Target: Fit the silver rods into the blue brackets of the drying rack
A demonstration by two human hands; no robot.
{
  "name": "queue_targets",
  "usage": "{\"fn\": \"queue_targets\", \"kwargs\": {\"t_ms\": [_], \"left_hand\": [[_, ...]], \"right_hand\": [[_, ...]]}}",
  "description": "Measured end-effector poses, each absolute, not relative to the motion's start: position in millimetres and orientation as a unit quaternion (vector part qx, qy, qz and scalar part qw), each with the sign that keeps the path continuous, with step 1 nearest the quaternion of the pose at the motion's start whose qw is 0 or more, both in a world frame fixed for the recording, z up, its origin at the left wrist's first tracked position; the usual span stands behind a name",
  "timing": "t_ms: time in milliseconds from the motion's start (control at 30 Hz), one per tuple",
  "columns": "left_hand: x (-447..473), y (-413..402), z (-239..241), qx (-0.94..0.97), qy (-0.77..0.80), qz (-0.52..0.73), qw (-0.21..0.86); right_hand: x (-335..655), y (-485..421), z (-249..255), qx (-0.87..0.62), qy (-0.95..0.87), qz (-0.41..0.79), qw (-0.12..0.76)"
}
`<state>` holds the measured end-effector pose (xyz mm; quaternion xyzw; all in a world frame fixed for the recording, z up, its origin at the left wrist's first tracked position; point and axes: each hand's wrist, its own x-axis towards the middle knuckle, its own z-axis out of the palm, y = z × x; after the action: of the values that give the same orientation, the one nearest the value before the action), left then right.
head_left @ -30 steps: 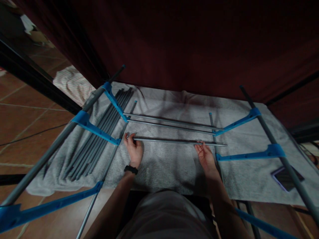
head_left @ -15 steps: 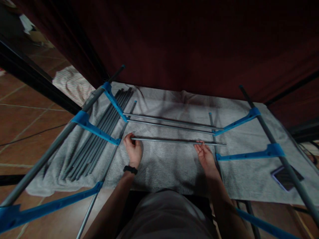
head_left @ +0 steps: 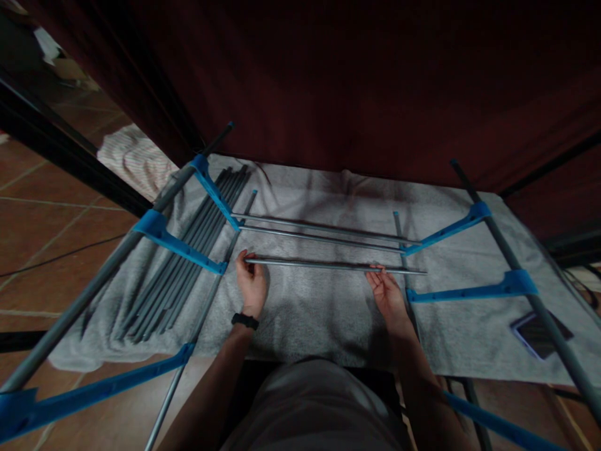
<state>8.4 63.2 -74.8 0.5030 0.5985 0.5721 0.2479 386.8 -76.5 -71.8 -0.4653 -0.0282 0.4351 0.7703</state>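
My left hand (head_left: 252,282), with a black watch on the wrist, pinches the left end of a thin grey metal rod (head_left: 319,265). My right hand (head_left: 385,291) holds the same rod near its right end, fingers curled under it. The rod lies level above a grey towel (head_left: 300,313). Just beyond it, two more grey rods (head_left: 323,233) span between a blue plastic bracket (head_left: 216,194) on the left and another blue bracket (head_left: 448,230) on the right.
A bundle of loose grey rods (head_left: 188,250) lies on the towel at the left. Long grey side poles with blue arms (head_left: 511,287) run down both sides. A dark phone (head_left: 539,335) rests on the towel at the right. Dark red curtain behind; tiled floor left.
The held rod has shifted slightly; my left hand has slid a little along its left end. My right hand has barely moved.
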Motion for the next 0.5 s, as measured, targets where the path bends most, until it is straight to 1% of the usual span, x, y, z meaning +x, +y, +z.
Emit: {"fn": "queue_targets", "kwargs": {"t_ms": [200, 500], "left_hand": [[8.9, 62.3, -77.7, 0.517, 0.578, 0.573, 0.264], [8.0, 58.9, -75.5, 0.568, 0.563, 0.534, 0.275]], "right_hand": [[387.2, -75.5, -71.2, -0.466, -0.037, 0.445, 0.764], [387.5, -76.2, -70.6, -0.457, -0.043, 0.455, 0.763]]}}
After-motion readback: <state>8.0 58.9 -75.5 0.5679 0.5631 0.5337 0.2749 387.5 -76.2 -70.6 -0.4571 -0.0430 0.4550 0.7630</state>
